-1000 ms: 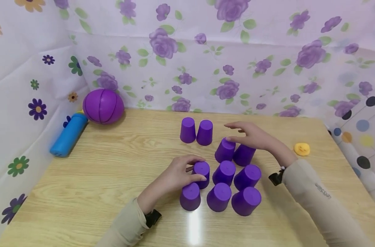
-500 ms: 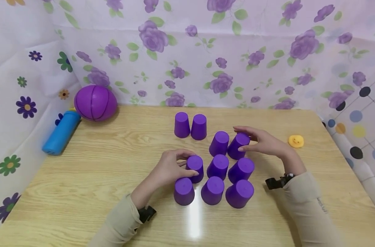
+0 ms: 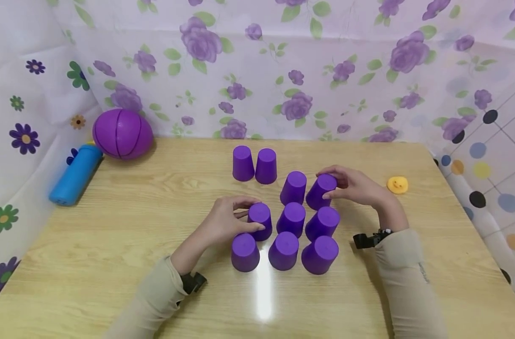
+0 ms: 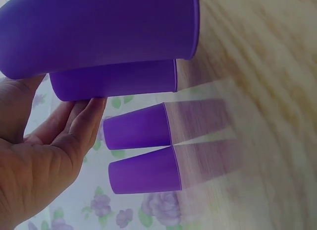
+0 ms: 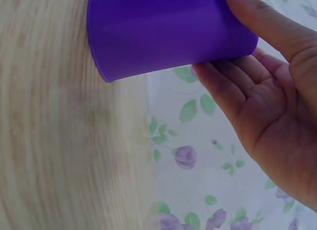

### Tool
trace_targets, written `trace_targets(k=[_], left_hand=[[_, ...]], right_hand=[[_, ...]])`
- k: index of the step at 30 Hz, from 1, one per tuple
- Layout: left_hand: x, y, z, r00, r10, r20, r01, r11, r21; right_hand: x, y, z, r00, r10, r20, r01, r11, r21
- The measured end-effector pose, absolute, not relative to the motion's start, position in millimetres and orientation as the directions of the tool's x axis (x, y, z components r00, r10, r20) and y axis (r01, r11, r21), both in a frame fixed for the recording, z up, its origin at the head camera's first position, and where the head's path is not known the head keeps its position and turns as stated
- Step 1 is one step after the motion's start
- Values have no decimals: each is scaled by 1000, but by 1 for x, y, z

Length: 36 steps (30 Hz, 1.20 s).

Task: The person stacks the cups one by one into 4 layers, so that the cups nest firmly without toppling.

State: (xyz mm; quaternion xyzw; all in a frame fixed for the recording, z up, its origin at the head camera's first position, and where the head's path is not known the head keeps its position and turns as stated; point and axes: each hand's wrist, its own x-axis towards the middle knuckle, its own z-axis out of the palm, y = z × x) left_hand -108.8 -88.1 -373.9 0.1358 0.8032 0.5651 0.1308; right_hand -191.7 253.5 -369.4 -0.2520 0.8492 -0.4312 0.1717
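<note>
Since a second ago, your right grip [image 3: 354,186] moved onto a cup [image 3: 317,194]: pinched, axis near vertical, left of palm. Left grip [image 3: 224,218] pinches another cup [image 3: 261,215], right of palm.

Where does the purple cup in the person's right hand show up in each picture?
Head: right of centre, the purple cup in the right hand.
Left wrist: not in it; those are other cups.
Right wrist: upper middle, the purple cup cut off by the top edge.
Shared landmark: the purple-flowered cloth.

Head view high, wrist views close
</note>
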Motion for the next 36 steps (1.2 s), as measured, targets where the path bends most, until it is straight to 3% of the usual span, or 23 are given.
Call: trace_targets(k=[14,22,29,36], left_hand=[[-141,-76,-332,-963,225,150,219,323,921],[-178,-58,-308,-917,286,277,363,310,879],[-207,-35,-314,-893,238,382,450,425,785],[-229,-16,-330,-898,254,360,438,427,791]], right_hand=[[-207,258,-354,-821,-567,-64,-316,545,-777],[-204,257,-361,-824,-563,-66,-285,512,-810],[-200,256,-368,-819,-572,-54,-281,481,-830],[-196,256,-368,-822,-566,-57,-268,474,-839]])
